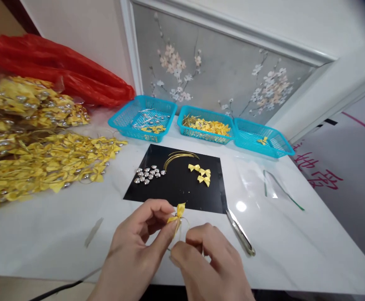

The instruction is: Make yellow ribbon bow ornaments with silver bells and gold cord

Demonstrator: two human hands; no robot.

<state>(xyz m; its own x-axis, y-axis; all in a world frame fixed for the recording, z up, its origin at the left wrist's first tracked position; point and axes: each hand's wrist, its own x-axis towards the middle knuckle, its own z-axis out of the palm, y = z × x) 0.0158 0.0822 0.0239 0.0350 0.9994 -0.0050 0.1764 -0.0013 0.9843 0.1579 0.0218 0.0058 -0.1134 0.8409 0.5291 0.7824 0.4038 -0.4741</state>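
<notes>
Between the thumb and fingers of my left hand (138,246) is a small yellow ribbon bow (180,210), held upright above the table's near side. A thin cord (187,221) loops from the bow toward my right hand (209,255), whose thumb and forefinger are pinched on it. The cord's end is hidden by the fingers. Just beyond lies a black mat (173,192) with several silver heart beads (146,175), a bundle of gold cords (181,154) and more yellow bows (204,179). Thread snips (240,234) rest at the mat's right corner.
Three blue baskets (126,130) stand along the wall, holding ribbon pieces and beads. A heap of bow-and-bead strings (53,159) covers the left side, near a red bag (53,67). On the right lies a clear plastic bag (254,179) with a green edge.
</notes>
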